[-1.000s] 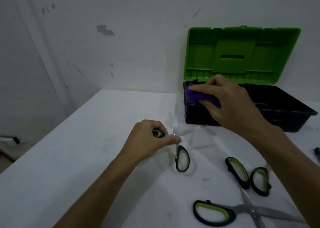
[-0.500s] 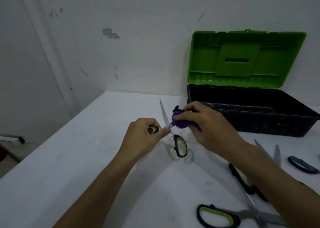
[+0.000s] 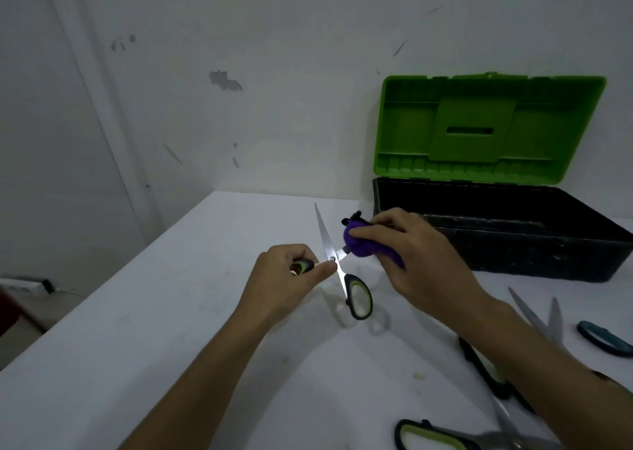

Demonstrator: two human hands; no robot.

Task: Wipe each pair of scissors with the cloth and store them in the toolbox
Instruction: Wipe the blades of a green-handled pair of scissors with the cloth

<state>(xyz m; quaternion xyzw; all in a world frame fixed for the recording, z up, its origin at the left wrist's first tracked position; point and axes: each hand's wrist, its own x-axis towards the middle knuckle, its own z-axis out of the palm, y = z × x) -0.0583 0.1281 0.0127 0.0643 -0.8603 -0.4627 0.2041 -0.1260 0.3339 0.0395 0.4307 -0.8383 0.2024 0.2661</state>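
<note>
My left hand point(image 3: 284, 278) grips one handle of a black-and-green pair of scissors point(image 3: 342, 271), held spread open above the white table point(image 3: 137, 330). One blade points up and away; the free handle loop hangs down. My right hand point(image 3: 411, 261) pinches a purple cloth point(image 3: 359, 244) around the other blade, close to the pivot. The toolbox point(image 3: 513, 240), a black tub with its green lid point(image 3: 486, 128) standing open, sits just behind my right hand.
More scissors lie on the table at the right: a black-and-green pair point(image 3: 486, 374) partly under my right forearm, another point(image 3: 445, 437) at the bottom edge, and a teal-handled pair point(image 3: 582, 333) at the far right. White walls close the back and left.
My right hand with the cloth came from the toolbox's front edge down onto the scissors blade near the pivot. The scissors now stand wider open, one blade pointing up.
</note>
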